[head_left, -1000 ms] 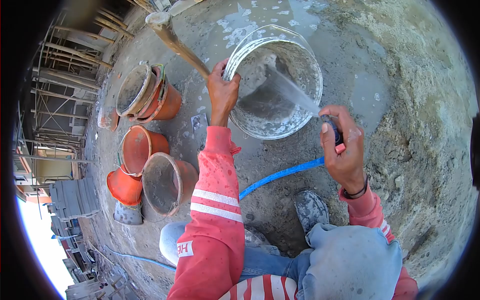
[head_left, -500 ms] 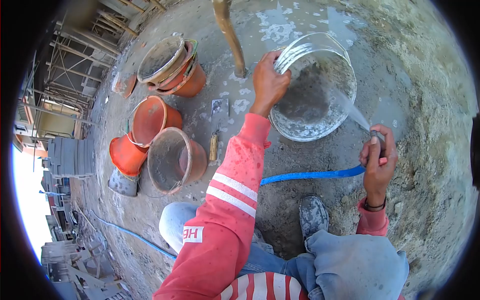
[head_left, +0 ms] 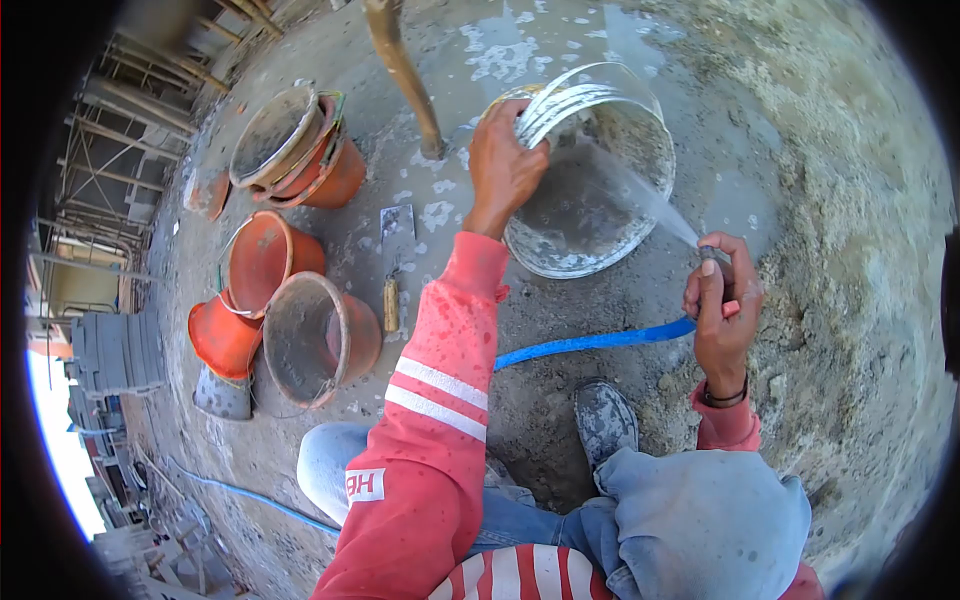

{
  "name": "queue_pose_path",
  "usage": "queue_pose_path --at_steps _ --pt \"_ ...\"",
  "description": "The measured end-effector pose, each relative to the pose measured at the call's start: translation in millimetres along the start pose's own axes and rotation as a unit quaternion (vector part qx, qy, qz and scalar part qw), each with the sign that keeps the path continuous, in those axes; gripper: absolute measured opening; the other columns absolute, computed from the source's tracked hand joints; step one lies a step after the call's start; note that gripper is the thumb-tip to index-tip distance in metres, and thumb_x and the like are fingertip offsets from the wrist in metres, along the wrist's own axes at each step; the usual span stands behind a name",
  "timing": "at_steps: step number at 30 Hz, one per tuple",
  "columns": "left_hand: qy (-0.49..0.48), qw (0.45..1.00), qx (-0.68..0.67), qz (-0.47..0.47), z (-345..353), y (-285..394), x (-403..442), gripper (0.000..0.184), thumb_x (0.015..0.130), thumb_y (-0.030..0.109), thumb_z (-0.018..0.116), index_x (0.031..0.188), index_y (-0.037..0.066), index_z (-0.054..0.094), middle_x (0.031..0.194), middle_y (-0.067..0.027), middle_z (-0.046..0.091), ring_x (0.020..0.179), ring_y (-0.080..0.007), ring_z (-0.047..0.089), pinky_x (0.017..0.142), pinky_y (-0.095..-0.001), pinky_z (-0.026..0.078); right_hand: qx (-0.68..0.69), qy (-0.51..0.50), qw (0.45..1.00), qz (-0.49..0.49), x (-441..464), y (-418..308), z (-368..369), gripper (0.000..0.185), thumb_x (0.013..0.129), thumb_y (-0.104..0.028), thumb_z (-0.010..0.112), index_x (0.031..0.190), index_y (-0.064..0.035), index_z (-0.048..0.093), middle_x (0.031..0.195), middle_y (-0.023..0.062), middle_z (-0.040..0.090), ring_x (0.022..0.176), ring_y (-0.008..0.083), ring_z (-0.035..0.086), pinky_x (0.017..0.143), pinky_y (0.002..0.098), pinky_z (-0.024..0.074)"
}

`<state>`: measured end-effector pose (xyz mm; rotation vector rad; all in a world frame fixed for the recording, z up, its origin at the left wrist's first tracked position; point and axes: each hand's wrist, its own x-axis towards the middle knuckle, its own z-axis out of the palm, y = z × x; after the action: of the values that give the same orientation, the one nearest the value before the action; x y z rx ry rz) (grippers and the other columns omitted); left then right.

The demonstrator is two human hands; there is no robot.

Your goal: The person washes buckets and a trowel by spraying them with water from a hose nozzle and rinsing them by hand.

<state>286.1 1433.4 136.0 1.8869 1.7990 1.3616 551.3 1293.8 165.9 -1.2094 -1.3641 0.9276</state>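
My left hand (head_left: 505, 168) is closed on the far-left rim of a white bucket (head_left: 548, 110), which leans over with its mouth turned toward me. Grey residue coats the inside of the bucket. In my right hand (head_left: 725, 315) is the end of a blue hose (head_left: 600, 343), with thumb and fingers pinched at its tip. A fan of water (head_left: 645, 200) sprays from the tip into the bucket. To the left of my left forearm lies a trowel (head_left: 398, 232) with a wooden handle, flat on the wet ground.
Stacked buckets (head_left: 335, 175) stand at the upper left, with an orange bucket (head_left: 265, 258) and a grey-stained bucket (head_left: 320, 340) nearer. A wooden pole (head_left: 405, 85) rises beyond the trowel. My shoe (head_left: 606, 420) rests on muddy ground. Grey blocks (head_left: 115, 350) are piled far left.
The view has shifted, so most things sit farther left. The bucket looks a little more tilted, showing more outer wall, and the spray reaches farther across its inside. Both grips are kept.
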Motion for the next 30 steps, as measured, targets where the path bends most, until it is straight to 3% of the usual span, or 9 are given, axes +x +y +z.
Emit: queue_pose_path --at_steps 8,10,11,13,30 --pt "-0.015 1.0 0.002 -0.013 -0.4 -1.8 2.4 0.044 0.073 0.011 0.067 0.116 0.002 0.067 0.112 -0.0172 0.069 0.105 -0.0388 0.065 0.092 -0.0434 0.05 -0.048 -0.019 0.998 -0.023 1.1 -6.6 -0.8 0.013 0.101 -0.005 0.051 0.111 -0.0019 0.058 0.061 -0.0013 0.051 0.054 0.0046 0.046 0.049 0.025 0.0328" --pt "-0.007 1.0 0.017 0.007 0.1 -3.9 3.1 0.04 0.077 0.008 0.067 0.117 0.001 0.067 0.104 -0.0142 0.069 0.091 -0.0286 0.067 0.085 -0.0364 0.051 -0.043 -0.045 0.998 -0.029 -1.0 -9.7 2.3 0.013 0.1 -0.003 0.052 0.112 -0.0021 0.058 0.06 -0.0011 0.05 0.054 0.0044 0.045 0.05 0.0255 0.0334" --pt "-0.009 1.0 0.017 0.007 0.2 -5.1 2.9 0.04 0.077 0.008 0.067 0.117 0.001 0.067 0.104 -0.0142 0.069 0.091 -0.0286 0.067 0.085 -0.0364 0.051 -0.042 -0.044 0.998 -0.027 -1.0 -9.3 2.7 0.013 0.1 -0.003 0.052 0.112 -0.0021 0.058 0.06 -0.0011 0.05 0.054 0.0044 0.045 0.05 0.0255 0.0334" --pt "-0.02 1.0 -0.006 -0.02 -0.5 -3.2 3.2 0.044 0.073 0.01 0.068 0.117 0.002 0.067 0.111 -0.0169 0.068 0.101 -0.0373 0.065 0.091 -0.0418 0.05 -0.028 -0.031 0.999 -0.017 1.8 -8.2 2.5 0.014 0.099 -0.002 0.053 0.112 -0.0024 0.058 0.059 -0.0009 0.049 0.054 0.0041 0.045 0.049 0.0258 0.0337" --pt "-0.024 1.0 0.0 -0.02 -1.9 -3.8 4.3 0.043 0.075 0.01 0.067 0.117 0.0 0.067 0.109 -0.0169 0.068 0.098 -0.0365 0.066 0.089 -0.0411 0.05 -0.018 0.023 1.0 -0.009 5.0 0.9 0.7 0.013 0.1 -0.004 0.052 0.11 -0.0019 0.059 0.059 -0.0006 0.049 0.053 0.0048 0.045 0.049 0.0261 0.034"
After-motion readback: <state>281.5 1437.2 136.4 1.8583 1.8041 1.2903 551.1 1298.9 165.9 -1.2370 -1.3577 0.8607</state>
